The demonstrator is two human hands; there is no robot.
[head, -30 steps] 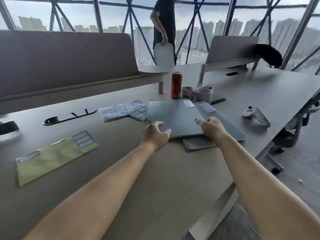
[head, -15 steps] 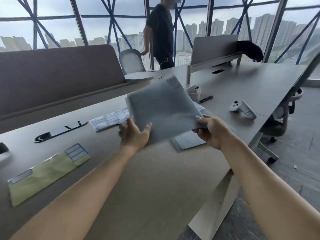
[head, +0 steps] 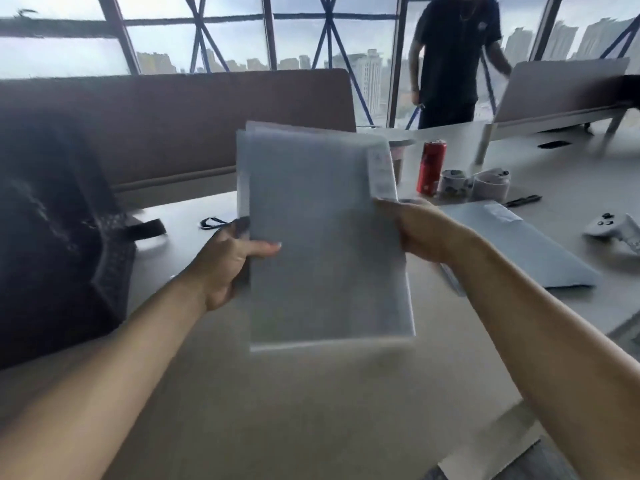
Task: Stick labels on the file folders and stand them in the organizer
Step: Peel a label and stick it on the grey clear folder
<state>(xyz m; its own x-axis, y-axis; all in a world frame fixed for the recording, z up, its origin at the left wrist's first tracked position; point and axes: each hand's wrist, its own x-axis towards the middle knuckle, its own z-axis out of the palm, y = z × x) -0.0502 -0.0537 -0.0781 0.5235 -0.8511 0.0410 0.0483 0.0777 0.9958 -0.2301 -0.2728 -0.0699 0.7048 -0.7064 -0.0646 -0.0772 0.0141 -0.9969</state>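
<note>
Above the table [head: 277, 410], you hold the file folders [head: 325, 237] upright and clear of the surface: your left hand [head: 228, 261] grips their left edge, thumb across the front, and your right hand [head: 422, 233] pinches the right edge just below a label [head: 381, 174]. Another folder [head: 519, 251] lies flat near the red can [head: 431, 167].

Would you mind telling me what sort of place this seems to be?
Probably a high-rise office: a long shared desk, a divider panel, and large windows overlooking city towers.
</note>
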